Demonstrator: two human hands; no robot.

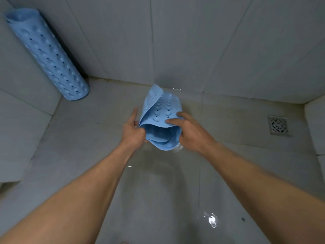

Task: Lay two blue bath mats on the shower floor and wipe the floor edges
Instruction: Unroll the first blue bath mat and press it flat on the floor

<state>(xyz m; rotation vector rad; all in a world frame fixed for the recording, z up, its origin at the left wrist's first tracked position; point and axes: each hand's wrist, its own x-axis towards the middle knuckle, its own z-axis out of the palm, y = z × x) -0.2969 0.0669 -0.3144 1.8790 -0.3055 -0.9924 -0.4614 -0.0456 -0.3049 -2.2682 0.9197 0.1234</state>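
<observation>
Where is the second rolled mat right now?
The second rolled mat stands upright in the far left corner, leaning against the wall tiles.

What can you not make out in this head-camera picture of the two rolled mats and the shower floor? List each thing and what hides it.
- Left hand: fingertips hidden behind the rolled bath mat it holds, head view.
- Held mat's underside and full length: curled inside the roll.
- Second rolled mat in the corner: its wall-facing side is hidden by itself.
- Floor drain: too small to see inside.
- Near floor edge: cut off by the frame.

Both arms outstretched, left hand (132, 129) and right hand (189, 129) gripping.
</observation>
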